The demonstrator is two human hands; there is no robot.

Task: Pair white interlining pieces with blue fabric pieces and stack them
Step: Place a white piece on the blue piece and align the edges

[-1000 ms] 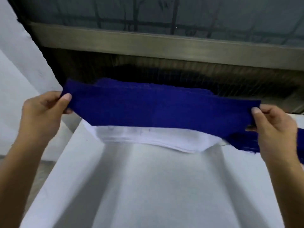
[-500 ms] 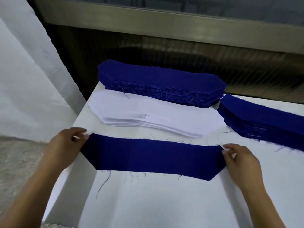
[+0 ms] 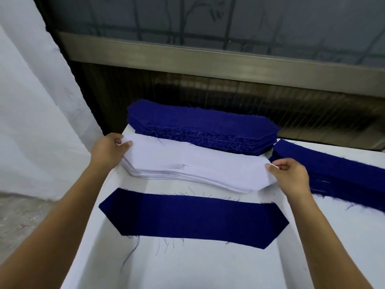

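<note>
Now both hands are at the stack of thin white interlining pieces (image 3: 187, 163), long strips with angled ends, which lies across the middle of the white table (image 3: 187, 268). The left hand (image 3: 108, 152) pinches the left tip of the top sheet between thumb and curled fingers. The right hand (image 3: 290, 176) pinches the right tip the same way. Whether each pinch holds one sheet or several I cannot tell.

Nearer the person, apart from the stack, a single dark blue fabric piece (image 3: 193, 217) of the same long shape lies flat. Its left tip reaches about to the table's left edge, and loose threads trail from its long sides. Behind the white stack sits a thick pile of dark blue fabric pieces (image 3: 200, 126). A second blue pile (image 3: 333, 174) lies just beside the right hand.

The step in hand looks like lifting one white sheet to lay on the single blue piece. The likeliest slip is two clinging sheets coming up together, which would spoil the pairing. An uneven pull from the two ends could skew the white stack, whose front edge is already fanned. A forearm sweeping low could catch the threads and drag the blue piece toward the edge. Badly matched ends would leave the pair crooked.
</note>
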